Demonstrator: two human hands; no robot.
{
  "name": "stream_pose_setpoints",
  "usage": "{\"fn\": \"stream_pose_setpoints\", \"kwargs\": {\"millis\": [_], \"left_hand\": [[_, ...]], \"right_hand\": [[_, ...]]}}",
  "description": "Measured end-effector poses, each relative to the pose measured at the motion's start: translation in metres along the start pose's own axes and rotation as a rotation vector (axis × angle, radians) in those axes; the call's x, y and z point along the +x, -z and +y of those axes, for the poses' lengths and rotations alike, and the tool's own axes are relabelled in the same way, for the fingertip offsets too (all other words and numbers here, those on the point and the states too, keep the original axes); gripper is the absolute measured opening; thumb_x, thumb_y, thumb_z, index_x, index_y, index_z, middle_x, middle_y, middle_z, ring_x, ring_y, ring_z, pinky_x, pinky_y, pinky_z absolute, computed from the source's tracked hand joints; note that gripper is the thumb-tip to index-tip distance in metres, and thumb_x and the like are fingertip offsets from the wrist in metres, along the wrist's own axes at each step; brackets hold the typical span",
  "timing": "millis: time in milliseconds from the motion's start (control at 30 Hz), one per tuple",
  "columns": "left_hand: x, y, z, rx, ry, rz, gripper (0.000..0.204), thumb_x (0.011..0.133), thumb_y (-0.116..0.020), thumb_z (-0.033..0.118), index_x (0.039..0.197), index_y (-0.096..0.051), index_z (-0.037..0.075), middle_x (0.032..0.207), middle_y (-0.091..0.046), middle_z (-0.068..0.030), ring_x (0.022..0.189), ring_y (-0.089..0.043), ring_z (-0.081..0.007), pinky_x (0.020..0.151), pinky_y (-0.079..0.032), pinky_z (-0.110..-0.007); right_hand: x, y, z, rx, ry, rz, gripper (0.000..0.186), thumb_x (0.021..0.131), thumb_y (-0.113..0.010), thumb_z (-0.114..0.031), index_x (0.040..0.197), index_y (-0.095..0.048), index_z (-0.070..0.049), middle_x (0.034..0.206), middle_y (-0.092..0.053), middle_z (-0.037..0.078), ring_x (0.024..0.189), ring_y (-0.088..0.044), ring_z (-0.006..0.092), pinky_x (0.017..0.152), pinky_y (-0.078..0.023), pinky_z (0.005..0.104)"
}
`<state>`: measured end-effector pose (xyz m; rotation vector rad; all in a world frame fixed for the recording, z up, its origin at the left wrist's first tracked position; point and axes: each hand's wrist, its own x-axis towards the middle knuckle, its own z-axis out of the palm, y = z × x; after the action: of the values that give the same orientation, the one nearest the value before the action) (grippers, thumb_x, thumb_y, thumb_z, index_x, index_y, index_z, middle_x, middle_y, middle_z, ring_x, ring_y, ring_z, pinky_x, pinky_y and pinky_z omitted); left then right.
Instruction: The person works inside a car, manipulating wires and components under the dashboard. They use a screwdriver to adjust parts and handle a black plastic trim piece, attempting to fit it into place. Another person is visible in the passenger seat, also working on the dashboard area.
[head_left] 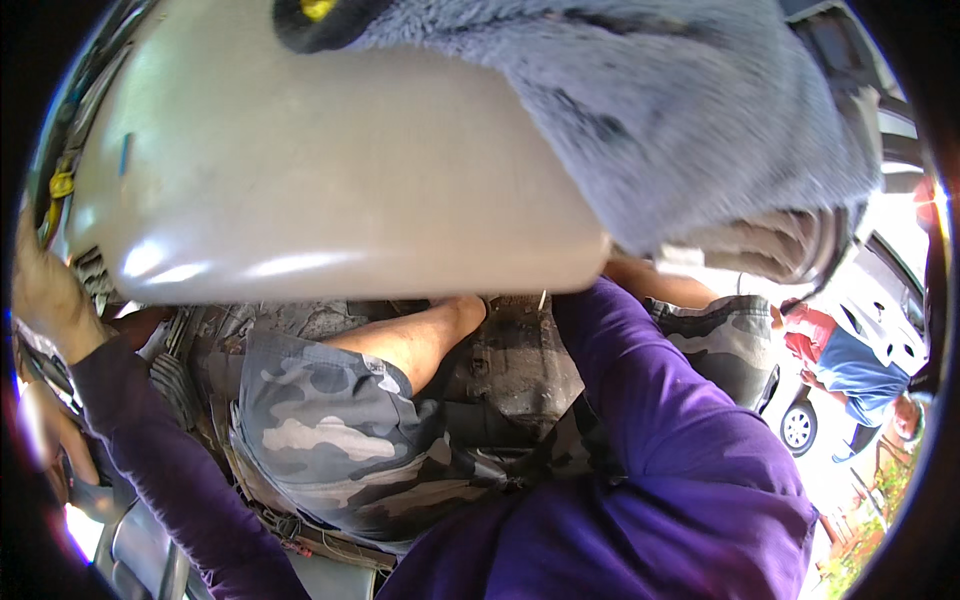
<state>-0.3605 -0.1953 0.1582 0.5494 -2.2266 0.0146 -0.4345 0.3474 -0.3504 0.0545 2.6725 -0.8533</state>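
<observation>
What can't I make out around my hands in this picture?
- Right hand: head view, hidden behind the beige panel.
- Left hand: head view, fingers lost at the dark left rim; grip unclear.
- Black rounded thing with yellow centre: head view, cut off by the top edge.

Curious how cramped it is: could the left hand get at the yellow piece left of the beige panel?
Probably yes: the left hand appears close to the yellow piece, with nothing visibly blocking it.
</observation>
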Motion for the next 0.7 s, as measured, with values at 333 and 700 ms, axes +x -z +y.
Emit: {"fn": "stream_pose_setpoints", "kwargs": {"millis": [333,700], "left_hand": [[-0.055,0.015,0.129,-0.127,-0.336,0.297,0.024,0.085,-0.077,0.026,0.101,-0.073,0.009,0.106,-0.071,-0.0088,0.103,-0.064,-0.0287,0.092,-0.049,-0.040],[-0.259,0.015,0.321,-1.375,0.902,-1.129,0.033,0.097,-0.067,0.030,0.104,-0.072,-0.002,0.093,-0.073,-0.0120,0.077,-0.069,-0.0214,0.070,-0.054,-0.035]], "right_hand": [[-0.070,0.107,-0.141,0.986,-0.486,0.031,0.012,0.094,-0.066,-0.014,0.087,-0.063,-0.005,0.070,-0.059,0.003,0.059,-0.054,0.0172,0.053,-0.045,0.0325],[-0.186,0.224,-0.199,1.071,0.225,0.013,0.022,0.095,-0.071,-0.014,0.108,-0.071,0.004,0.085,-0.072,0.007,0.067,-0.061,0.0104,0.060,-0.049,0.0260]]}}
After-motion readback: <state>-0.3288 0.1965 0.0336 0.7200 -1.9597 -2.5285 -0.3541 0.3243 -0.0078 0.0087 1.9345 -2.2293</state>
